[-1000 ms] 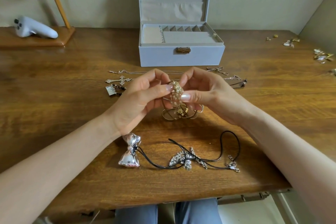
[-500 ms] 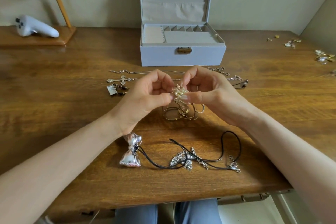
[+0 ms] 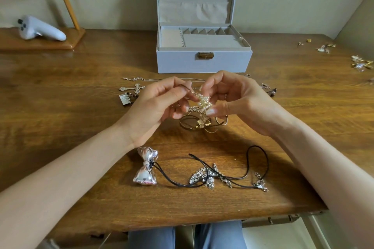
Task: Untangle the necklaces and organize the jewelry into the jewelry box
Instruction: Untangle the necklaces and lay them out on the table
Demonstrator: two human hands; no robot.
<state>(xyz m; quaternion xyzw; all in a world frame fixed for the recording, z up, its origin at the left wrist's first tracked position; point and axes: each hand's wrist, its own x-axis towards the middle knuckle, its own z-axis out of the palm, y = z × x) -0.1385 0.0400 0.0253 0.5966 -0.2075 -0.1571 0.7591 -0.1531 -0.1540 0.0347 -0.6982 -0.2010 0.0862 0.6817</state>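
Fingers (image 3: 216,110) of the left hand (image 3: 153,107) and the right hand (image 3: 240,103) are curled, pinching a pearl cluster (image 3: 203,100) between them, just above a tangle of gold necklaces (image 3: 202,125) lying on the bench (image 3: 81,111), in front of the open jewelry box (image 3: 182,62).

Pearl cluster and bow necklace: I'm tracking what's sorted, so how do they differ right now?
The pearl cluster is held up between the left hand and right hand; the bow necklace lies untouched on the table.
The pearl cluster is small pale beads with gold chain; the bow necklace is black cord with a big silver bow.
Both are outside the box, mixed with other pieces.
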